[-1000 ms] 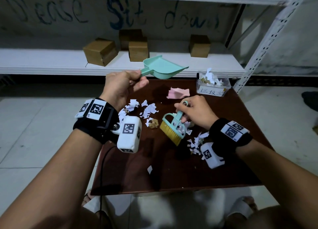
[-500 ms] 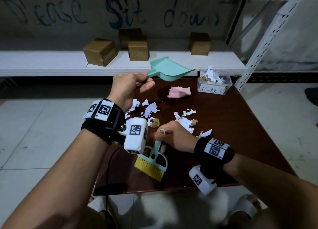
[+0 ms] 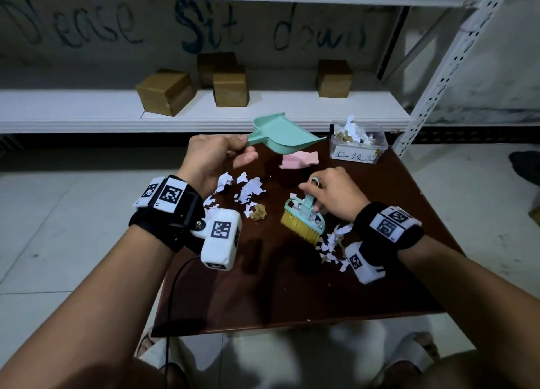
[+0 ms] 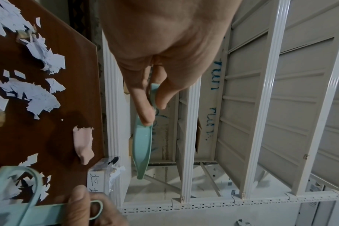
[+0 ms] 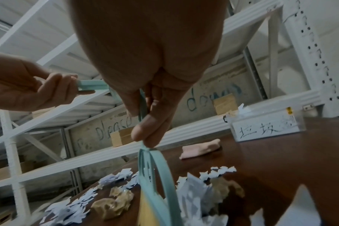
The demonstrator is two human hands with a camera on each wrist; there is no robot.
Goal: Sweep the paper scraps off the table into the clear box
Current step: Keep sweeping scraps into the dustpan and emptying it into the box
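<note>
My left hand (image 3: 213,155) grips the handle of a mint dustpan (image 3: 285,137), held raised above the table's far left; the left wrist view shows thumb and fingers pinching the dustpan (image 4: 142,145). At mid-table my right hand (image 3: 336,195) grips the handle of a mint brush (image 3: 302,219), its yellow bristles down on the brown table (image 3: 292,295). White paper scraps (image 3: 248,190) lie left of the brush, and more scraps (image 3: 330,242) lie under my right wrist. A brown crumpled wad (image 3: 258,212) and a pink piece (image 3: 299,160) also lie there. The clear box (image 3: 358,146), labelled and holding scraps, stands at the far right corner.
Behind the table runs a white shelf (image 3: 87,111) with several cardboard boxes (image 3: 165,92). A perforated white shelf post (image 3: 432,87) rises by the table's far right corner. A black cable (image 3: 172,286) hangs from my left wrist over the table's left edge. Tiled floor lies around.
Half a second ago my right hand had drawn the brush toward the near left of the table. It is now back at mid-table beside the right-hand scraps. The dustpan stays raised.
</note>
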